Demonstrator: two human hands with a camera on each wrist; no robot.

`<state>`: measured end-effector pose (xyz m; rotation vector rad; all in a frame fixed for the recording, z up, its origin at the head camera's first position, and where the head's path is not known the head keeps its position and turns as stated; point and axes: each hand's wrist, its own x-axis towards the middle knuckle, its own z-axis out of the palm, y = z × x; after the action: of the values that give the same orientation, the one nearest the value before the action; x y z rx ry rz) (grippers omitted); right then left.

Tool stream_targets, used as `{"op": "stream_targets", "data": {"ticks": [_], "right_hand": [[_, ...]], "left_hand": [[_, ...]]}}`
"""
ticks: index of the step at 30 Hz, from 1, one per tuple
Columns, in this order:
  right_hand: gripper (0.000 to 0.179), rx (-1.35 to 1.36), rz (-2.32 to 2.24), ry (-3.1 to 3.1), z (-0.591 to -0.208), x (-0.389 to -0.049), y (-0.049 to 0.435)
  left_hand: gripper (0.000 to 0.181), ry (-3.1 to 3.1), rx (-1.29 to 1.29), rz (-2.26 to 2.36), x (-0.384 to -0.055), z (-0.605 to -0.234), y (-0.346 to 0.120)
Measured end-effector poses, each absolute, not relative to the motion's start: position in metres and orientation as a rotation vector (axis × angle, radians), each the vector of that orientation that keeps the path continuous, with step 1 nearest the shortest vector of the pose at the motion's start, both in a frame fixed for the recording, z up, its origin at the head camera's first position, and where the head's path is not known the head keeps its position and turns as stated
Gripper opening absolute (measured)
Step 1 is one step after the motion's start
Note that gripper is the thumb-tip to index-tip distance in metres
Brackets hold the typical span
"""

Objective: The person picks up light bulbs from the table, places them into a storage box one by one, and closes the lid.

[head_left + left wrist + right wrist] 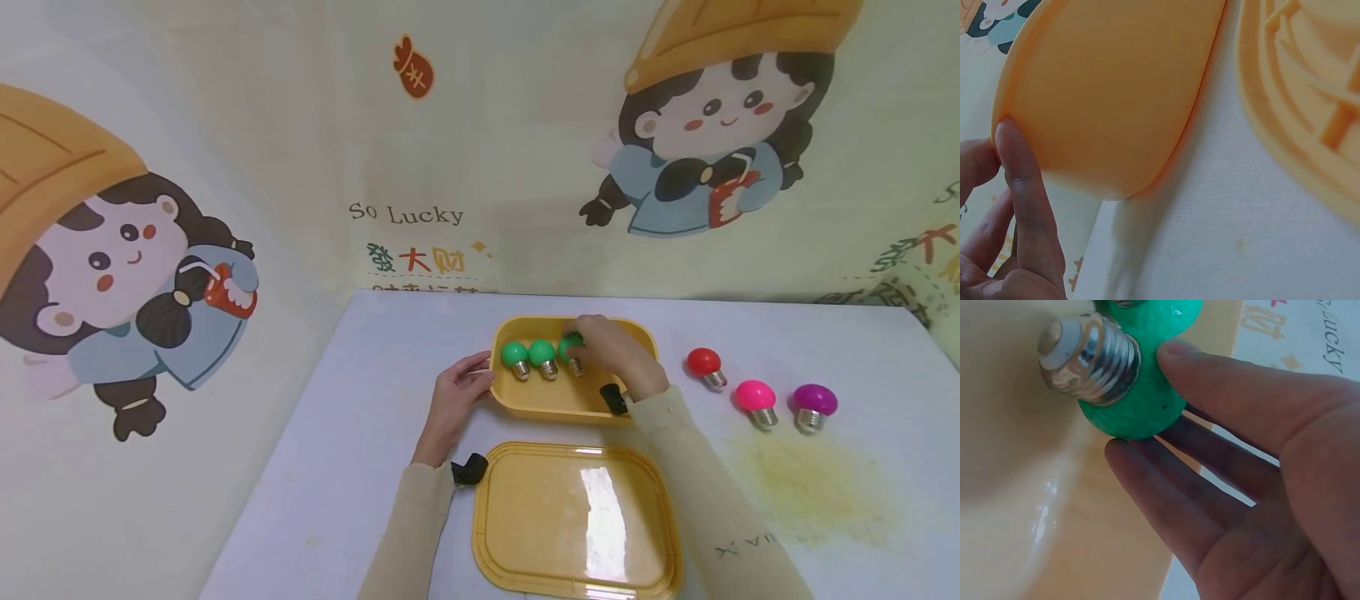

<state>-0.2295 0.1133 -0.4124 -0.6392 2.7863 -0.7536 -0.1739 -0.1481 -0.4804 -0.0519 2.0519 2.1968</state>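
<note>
A yellow plastic container (555, 407) stands at the far middle of the table with three green light bulbs in a row inside. My left hand (457, 404) holds its left end, thumb and fingertips at the rim in the left wrist view. Reaching in from the right, my right hand (611, 354) grips the rightmost green bulb (1125, 419) by its round globe. The thumb lies on one side, fingers on the other, and the silver screw base points away from the palm. To the left are the other green bulbs, one at the end (514, 354) and one in the middle (542, 352).
A yellow lid (547, 517) lies flat in front of the container, between the forearms. Red (704, 362), pink (755, 396) and purple (814, 400) bulbs lie to the right. A yellowish stain (817, 483) marks the white table, and a printed backdrop rises behind it.
</note>
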Motion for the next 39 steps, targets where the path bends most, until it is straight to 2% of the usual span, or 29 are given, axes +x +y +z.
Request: {"op": "stream_targets", "data": {"ticks": [14, 29, 39], "right_hand": [[0.025, -0.637, -0.733, 2.75, -0.414, -0.23, 0.113], [0.036, -0.672, -0.678, 2.789, -0.395, -0.216, 0.116], [0.034, -0.712, -0.704, 2.868, -0.394, -0.205, 0.13]], "left_hand": [[0.039, 2.065, -0.057, 2.196, -0.172, -0.48, -0.146], [0.039, 2.065, -0.05, 2.212, -0.172, -0.48, -0.148], [0.04, 2.072, -0.047, 2.206, -0.172, -0.479, -0.146]]}}
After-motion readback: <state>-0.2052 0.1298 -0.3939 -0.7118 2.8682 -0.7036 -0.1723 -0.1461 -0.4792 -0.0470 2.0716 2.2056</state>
